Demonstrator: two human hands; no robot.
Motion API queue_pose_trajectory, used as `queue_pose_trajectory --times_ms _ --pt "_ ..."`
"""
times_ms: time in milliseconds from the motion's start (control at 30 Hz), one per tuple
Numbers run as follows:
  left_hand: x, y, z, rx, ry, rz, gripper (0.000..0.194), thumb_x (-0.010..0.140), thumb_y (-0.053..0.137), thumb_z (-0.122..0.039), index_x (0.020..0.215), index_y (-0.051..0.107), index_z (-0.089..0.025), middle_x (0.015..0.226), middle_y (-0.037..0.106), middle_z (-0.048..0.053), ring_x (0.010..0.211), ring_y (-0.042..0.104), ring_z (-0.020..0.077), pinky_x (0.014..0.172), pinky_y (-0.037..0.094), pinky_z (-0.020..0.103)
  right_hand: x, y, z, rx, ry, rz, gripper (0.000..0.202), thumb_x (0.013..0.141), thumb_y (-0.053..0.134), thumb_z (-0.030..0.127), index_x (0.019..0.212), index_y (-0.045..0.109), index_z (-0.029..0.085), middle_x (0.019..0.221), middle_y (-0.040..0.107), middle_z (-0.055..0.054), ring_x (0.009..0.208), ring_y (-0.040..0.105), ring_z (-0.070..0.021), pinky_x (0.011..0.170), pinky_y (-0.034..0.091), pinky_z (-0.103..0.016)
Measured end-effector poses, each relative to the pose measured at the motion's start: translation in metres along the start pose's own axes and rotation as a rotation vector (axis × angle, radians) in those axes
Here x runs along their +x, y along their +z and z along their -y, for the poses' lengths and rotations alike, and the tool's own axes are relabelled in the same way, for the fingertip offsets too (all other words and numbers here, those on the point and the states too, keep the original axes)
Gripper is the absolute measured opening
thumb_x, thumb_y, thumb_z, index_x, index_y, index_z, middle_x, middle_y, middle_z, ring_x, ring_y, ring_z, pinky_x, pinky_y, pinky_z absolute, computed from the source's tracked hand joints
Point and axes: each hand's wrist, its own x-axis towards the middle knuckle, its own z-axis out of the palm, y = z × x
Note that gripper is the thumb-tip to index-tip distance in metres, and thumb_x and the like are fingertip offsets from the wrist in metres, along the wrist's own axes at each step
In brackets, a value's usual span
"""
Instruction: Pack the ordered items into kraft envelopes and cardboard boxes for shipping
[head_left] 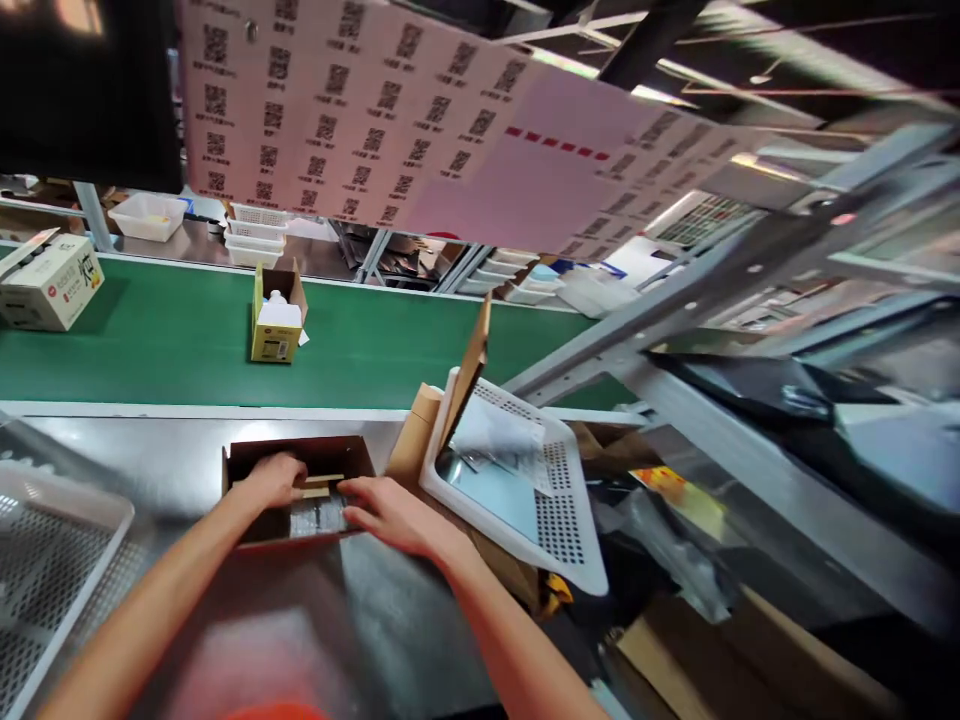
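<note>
An open brown cardboard box (352, 455) stands on the metal worktop in front of me. Inside it are a tan cardboard piece (321, 487) and a pack in clear wrapping (315, 517). My left hand (276, 480) reaches into the box with its fingers curled downward beside the tan piece. Its fingertips are partly hidden, so what they hold does not show. At the box's right side is my right hand (381, 508), its fingers stretched over the rim towards the wrapped pack, with thumb and forefinger apart.
A white perforated basket (566, 500) holding clear bags and a cardboard flap sits tilted at right. Another basket (112, 510) stands at left. Behind runs a green conveyor belt (180, 330) with a yellow carton (276, 335) and a white carton (56, 280). A QR-code board (495, 200) hangs above.
</note>
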Motion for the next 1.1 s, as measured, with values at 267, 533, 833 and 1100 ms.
queue_pose_trajectory --times_ms 267,533,833,1100 --pt "-0.012 -0.010 -0.001 0.005 -0.021 -0.022 0.036 0.092 0.060 -0.014 0.123 0.075 -0.021 0.121 0.080 0.013 0.109 0.077 0.0310 0.090 0.059 0.036 -0.029 0.030 -0.025 -0.230 -0.162 -0.176 0.029 0.098 0.057 0.025 0.118 0.077 0.016 0.119 0.078 -0.015 0.110 0.073 -0.0284 0.102 0.055 -0.042" --pt "-0.096 0.035 0.033 -0.118 -0.107 -0.794 0.038 0.098 0.057 -0.034 0.130 0.072 -0.017 0.153 0.058 0.021 0.145 0.053 0.0379 0.123 0.044 0.058 -0.031 0.103 -0.056 -0.198 -0.340 -0.585 0.021 0.098 0.055 0.020 0.109 0.072 0.022 0.102 0.080 -0.008 0.096 0.073 -0.0257 0.120 0.040 -0.061" --pt "-0.115 0.109 0.040 -0.534 -0.255 -0.885 0.059 0.097 0.043 -0.023 0.155 0.049 -0.017 0.156 0.057 0.017 0.147 0.053 0.0285 0.129 0.039 0.053 -0.044 0.149 -0.060 -0.219 -0.362 -0.841 0.021 0.098 0.054 0.017 0.107 0.072 0.023 0.095 0.077 -0.004 0.091 0.069 -0.0245 0.118 0.036 -0.057" --pt "-0.129 0.125 0.027 -0.507 -0.236 -0.950 0.057 0.099 0.039 -0.022 0.155 0.050 -0.018 0.159 0.056 0.015 0.151 0.049 0.0289 0.131 0.036 0.056 -0.060 0.162 -0.066 -0.270 -0.355 -0.849 0.023 0.097 0.055 0.014 0.110 0.070 0.024 0.101 0.077 -0.003 0.096 0.070 -0.0244 0.121 0.033 -0.056"
